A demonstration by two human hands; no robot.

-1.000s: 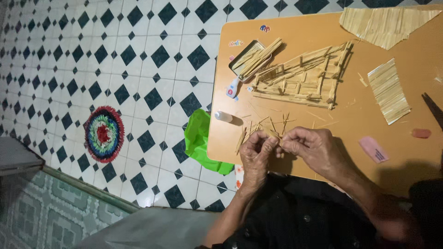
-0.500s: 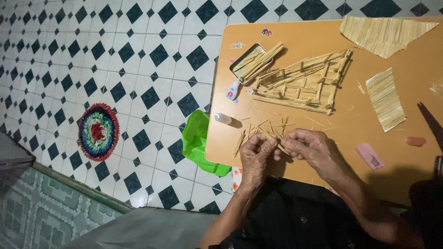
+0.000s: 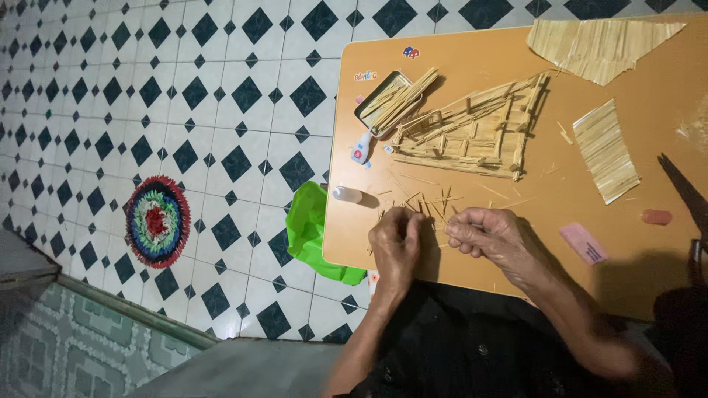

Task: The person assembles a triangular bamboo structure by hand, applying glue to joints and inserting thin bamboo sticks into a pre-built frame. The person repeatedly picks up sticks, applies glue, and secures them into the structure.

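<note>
Both hands are low over the near edge of the orange table [image 3: 509, 214], close together but not touching. The left hand [image 3: 396, 247] is curled, fingers bent inward and knuckles up; it seems to pinch something thin, but the fingertips are turned under, so what it grips cannot be told. The right hand [image 3: 488, 234] is half closed, thumb and forefinger drawn together toward the left hand; a sliver may sit between them, too small to confirm. The loose sticks [image 3: 424, 206] lie scattered on the table just beyond the fingers of both hands, on the far side from the body. Their long axes mostly run away from the person, fanned at slight angles, a few lying across. The left hand is the nearer one, its knuckles almost at the edge of the scatter; the right hand sits just to the side of it. Further out, well apart from the hands, stands the stick frame model [image 3: 472, 133], with an open tin of sticks [image 3: 391, 103] touching its left end. A small glue bottle [image 3: 346, 194] lies near the left hand. A woven stick mat [image 3: 606, 151] lies to the right.
</note>
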